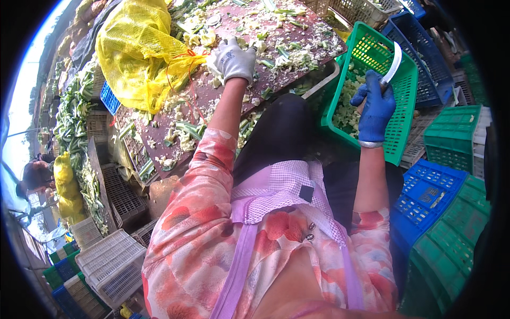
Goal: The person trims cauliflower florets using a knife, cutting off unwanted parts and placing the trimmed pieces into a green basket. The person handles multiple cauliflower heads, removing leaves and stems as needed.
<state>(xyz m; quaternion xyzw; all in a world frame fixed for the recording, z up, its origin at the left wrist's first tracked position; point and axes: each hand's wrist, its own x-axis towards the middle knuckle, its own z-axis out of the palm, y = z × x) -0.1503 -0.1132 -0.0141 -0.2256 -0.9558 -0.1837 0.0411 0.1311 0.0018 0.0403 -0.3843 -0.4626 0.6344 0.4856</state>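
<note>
My left hand (234, 62), in a whitish knit glove, rests palm down over a reddish-brown board strewn with cauliflower scraps (187, 137). Its thumb side meets the gathered neck of a yellow mesh sack (133, 52), where red string (190, 54) is looped. What lies beneath the palm is hidden. My right hand (376, 105), in a blue coated glove, is closed around the handle of a curved knife (394, 63), blade pointing up and away. That hand is above a green plastic crate (398, 127) with pale cauliflower florets (346, 107) inside.
Blue crates (422, 60) and green crates (450, 127) crowd the right side. Another blue crate (428, 195) sits near my right elbow. At left are stacked white crates (113, 259), a heap of trimmed leaves (75, 107) and another person (36, 175) bending in the background.
</note>
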